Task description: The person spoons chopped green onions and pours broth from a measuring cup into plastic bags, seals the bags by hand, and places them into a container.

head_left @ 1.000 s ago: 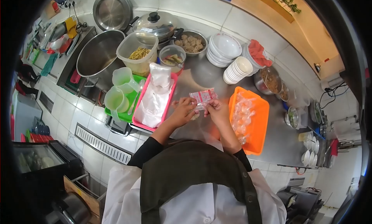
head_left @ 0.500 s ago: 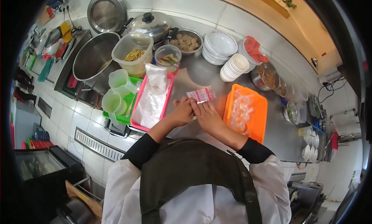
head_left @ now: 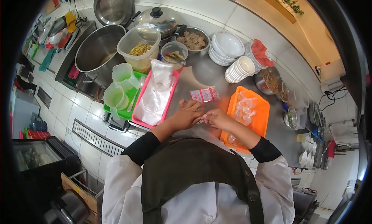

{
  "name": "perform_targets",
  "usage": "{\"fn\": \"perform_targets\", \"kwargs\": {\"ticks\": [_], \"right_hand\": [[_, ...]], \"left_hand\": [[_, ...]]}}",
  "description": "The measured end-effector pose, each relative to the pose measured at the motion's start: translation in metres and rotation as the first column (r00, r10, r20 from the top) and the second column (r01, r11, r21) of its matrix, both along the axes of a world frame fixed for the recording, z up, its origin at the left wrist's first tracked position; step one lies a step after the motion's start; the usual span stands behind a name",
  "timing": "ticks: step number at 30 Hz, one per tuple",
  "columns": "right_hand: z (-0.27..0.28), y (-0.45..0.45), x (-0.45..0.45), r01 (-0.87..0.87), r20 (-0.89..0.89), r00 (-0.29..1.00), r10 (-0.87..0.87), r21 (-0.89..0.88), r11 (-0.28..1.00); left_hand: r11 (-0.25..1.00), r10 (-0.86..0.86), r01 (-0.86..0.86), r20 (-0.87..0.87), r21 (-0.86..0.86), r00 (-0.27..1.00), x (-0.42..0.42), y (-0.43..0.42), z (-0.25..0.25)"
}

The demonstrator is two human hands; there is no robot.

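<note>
Close together over the steel counter, my left hand (head_left: 188, 115) and my right hand (head_left: 217, 119) meet at the fingertips. Both have their fingers bent and pressed around something small and clear, mostly hidden, perhaps a plastic bag. Just beyond them a red and white packet (head_left: 205, 94) lies flat on the counter. On the left is a pink tray (head_left: 169, 104) with white plastic sheets or bags (head_left: 154, 102) in it. An orange basket (head_left: 261, 117) at the right holds several small knotted clear bags (head_left: 244, 109).
A green tray (head_left: 134, 95) carries two clear jugs (head_left: 123, 76). Behind stand a large pot (head_left: 97, 49), a tub of yellow food (head_left: 139, 49), a bowl of meatballs (head_left: 192, 40), stacked white bowls (head_left: 226, 46) and a stack of cups (head_left: 239, 70).
My right hand has drawn back from over my left hand, and its fingers have closed at the left fingertips. The packet both hands were beside earlier now lies free of them.
</note>
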State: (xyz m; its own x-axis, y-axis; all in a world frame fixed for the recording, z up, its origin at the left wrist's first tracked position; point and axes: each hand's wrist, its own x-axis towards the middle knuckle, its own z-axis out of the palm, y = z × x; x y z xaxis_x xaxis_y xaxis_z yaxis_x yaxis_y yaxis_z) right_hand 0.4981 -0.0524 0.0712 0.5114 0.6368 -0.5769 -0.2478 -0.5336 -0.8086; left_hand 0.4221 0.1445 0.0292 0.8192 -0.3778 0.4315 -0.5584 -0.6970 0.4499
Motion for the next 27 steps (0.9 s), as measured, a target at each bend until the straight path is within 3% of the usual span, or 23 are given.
{"fn": "perform_targets", "kwargs": {"ticks": [1, 3, 4, 5, 6, 7, 8, 9, 10, 12, 15, 18, 21, 24, 27], "right_hand": [[0.012, 0.004, 0.001, 0.1, -0.238, 0.965, -0.112, -0.061, 0.993], [0.023, 0.011, -0.003, 0.144, -0.121, 0.981, -0.149, -0.055, 0.988], [0.009, 0.003, 0.005, -0.077, 0.149, 0.985, 0.083, -0.042, 0.996], [0.023, 0.009, -0.001, -0.148, 0.313, 0.936, 0.164, -0.074, 0.986], [0.013, 0.009, -0.004, -0.169, 0.34, 0.932, 0.121, 0.114, 0.979], [0.015, 0.013, -0.001, -0.24, 0.356, 0.911, 0.209, 0.043, 0.97], [0.008, 0.016, 0.001, -0.237, 0.371, 0.901, 0.224, -0.011, 0.971], [0.009, 0.019, 0.004, -0.341, 0.631, 0.712, 0.31, -0.075, 0.937], [0.017, 0.029, 0.002, -0.401, 0.711, 0.628, 0.317, -0.055, 0.915], [0.01, 0.028, 0.0, -0.299, 0.62, 0.708, 0.337, -0.169, 0.939], [-0.025, 0.026, 0.005, -0.071, 0.292, 0.954, 0.065, 0.009, 0.997], [-0.013, 0.034, 0.001, 0.032, -0.023, 0.999, -0.033, -0.046, 0.998], [-0.005, 0.042, -0.012, 0.091, -0.144, 0.985, -0.095, -0.039, 0.995], [-0.006, 0.046, -0.019, 0.064, 0.001, 0.998, -0.064, -0.074, 0.995], [-0.015, 0.042, -0.019, -0.089, 0.312, 0.944, 0.109, -0.078, 0.993]], "left_hand": [[0.998, 0.017, -0.018, -0.019, -0.055, 1.0, -0.001, -0.004, -0.001], [0.986, 0.076, -0.083, -0.055, -0.141, 0.996, -0.003, -0.009, -0.002], [0.97, 0.02, -0.028, -0.032, -0.242, 0.999, -0.001, -0.01, -0.015], [0.945, -0.006, 0.006, 0.0, -0.327, 1.0, 0.001, -0.009, -0.024], [0.958, -0.043, 0.066, 0.088, -0.28, 0.995, -0.002, -0.007, -0.019], [0.919, -0.032, 0.058, 0.075, -0.389, 0.997, -0.005, -0.008, -0.022], [0.923, 0.071, -0.005, 0.159, -0.384, 0.985, -0.002, -0.012, -0.047], [0.939, 0.105, -0.066, 0.097, -0.336, 0.99, 0.0, -0.018, -0.069], [0.948, 0.241, -0.233, 0.015, -0.217, 0.97, -0.01, -0.02, -0.061], [0.958, 0.196, -0.245, -0.281, -0.15, 0.939, -0.014, -0.019, -0.041], [0.945, 0.113, -0.2, -0.316, -0.259, 0.942, -0.021, -0.011, -0.033], [0.906, 0.21, -0.276, -0.224, -0.322, 0.952, -0.037, -0.008, -0.029], [0.886, 0.264, -0.351, -0.292, -0.304, 0.919, -0.036, -0.009, -0.029], [0.864, 0.279, -0.369, -0.283, -0.343, 0.918, -0.033, -0.01, -0.041], [0.859, 0.278, -0.382, -0.315, -0.342, 0.908, -0.036, -0.01, -0.038]]}}
